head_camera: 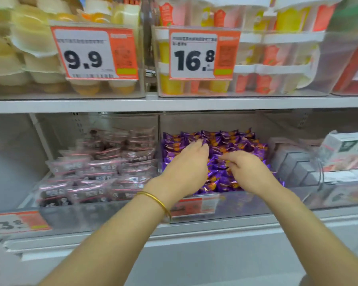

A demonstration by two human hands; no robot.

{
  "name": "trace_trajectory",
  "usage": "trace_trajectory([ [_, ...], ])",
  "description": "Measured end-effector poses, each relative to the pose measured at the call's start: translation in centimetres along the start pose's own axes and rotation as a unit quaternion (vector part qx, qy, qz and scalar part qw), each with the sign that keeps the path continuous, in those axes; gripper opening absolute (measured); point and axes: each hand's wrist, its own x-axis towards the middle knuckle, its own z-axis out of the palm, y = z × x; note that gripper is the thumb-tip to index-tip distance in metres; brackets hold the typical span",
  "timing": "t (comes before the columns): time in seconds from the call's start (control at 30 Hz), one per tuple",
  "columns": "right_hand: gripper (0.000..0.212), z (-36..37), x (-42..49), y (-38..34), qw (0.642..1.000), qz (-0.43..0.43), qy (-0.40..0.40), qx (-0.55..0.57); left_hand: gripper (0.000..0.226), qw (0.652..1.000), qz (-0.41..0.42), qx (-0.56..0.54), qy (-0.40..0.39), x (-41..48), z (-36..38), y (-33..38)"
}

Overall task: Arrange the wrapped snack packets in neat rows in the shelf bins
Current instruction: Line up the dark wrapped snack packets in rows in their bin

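Purple and orange snack packets (232, 141) fill a clear bin (246, 205) on the lower shelf, heaped loosely. Both my hands reach into this bin from the front. My left hand (186, 168), with a gold bangle on the wrist, lies on the packets at the bin's left side, fingers together and pointing to the back. My right hand (248, 168) rests on the packets in the middle, fingers curled and pinching at a packet's edge. The packets under the hands are hidden. Whether either hand truly holds a packet is unclear.
A neighbouring clear bin (74, 215) to the left holds pink and dark packets (103, 168) in rows. White and grey boxes (298, 164) stand to the right. The upper shelf carries jelly cups behind price tags 9.9 (95, 52) and 16.8 (203, 54).
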Motion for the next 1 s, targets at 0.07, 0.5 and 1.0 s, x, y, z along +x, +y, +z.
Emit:
trace_trajectory([
  [0.07,0.039,0.3,0.0,1.0,1.000,-0.010,-0.005,0.001,0.044,0.998,-0.016,0.031,-0.049,0.7,1.5,-0.2],
  [0.5,0.028,1.6,0.1,3.2,0.998,-0.026,-0.038,-0.043,0.052,0.992,-0.058,0.075,-0.085,0.0,3.5,-0.2],
  [1.0,0.064,0.5,3.6,3.9,0.991,0.062,-0.074,-0.097,0.055,0.990,-0.111,0.081,-0.039,5.2,5.0,-1.4],
])
